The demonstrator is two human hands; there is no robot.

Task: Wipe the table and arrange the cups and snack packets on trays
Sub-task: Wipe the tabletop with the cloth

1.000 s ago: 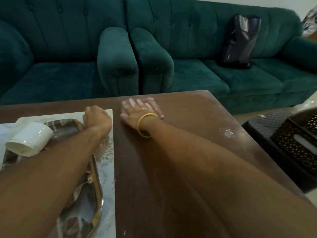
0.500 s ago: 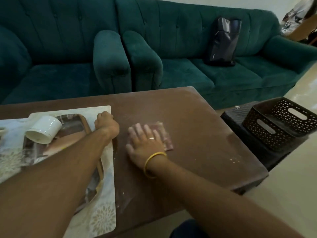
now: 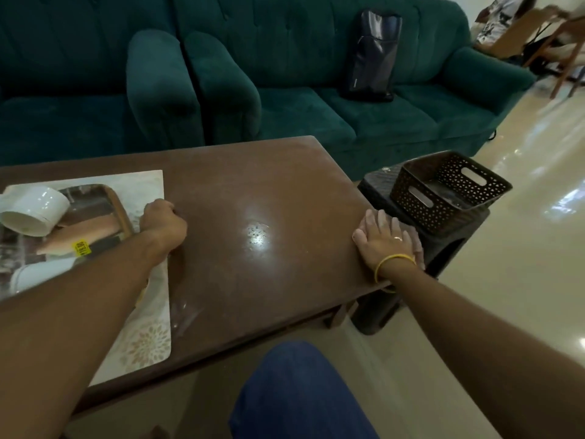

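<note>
The teal sofa (image 3: 285, 103), velvety and button-tufted, runs along the far side, with a black backpack (image 3: 372, 55) upright against its back; the small mark on the bag is too tiny to read. In front stands the brown wooden counter (image 3: 253, 185), smooth, dusted with pale smears, a bright glare at its centre. A pale placemat (image 3: 148, 340) with a floral print lies at its left end, carrying a shiny metal tray (image 3: 119, 210) with rounded corners. Off the counter's right end a dark perforated plastic basket (image 3: 449, 191) with slot handles sits on a dark stool (image 3: 456, 245).

A white cup (image 3: 34, 213) lies on its side at the tray's far left corner, well apart from both grips. A yellow sticker (image 3: 80, 247) on the tray bears print that cannot be read.

The left grip (image 3: 163, 223) is curled into a fist at the placemat's right edge, just beside the tray rim; nothing shows inside it. The right grip (image 3: 384, 240) lies flat, fingers straight, pressing a pinkish cloth (image 3: 415, 245) at the counter's right edge; only the cloth's fringe shows past the fingers. A yellow bangle (image 3: 394, 260) circles that wrist.
</note>
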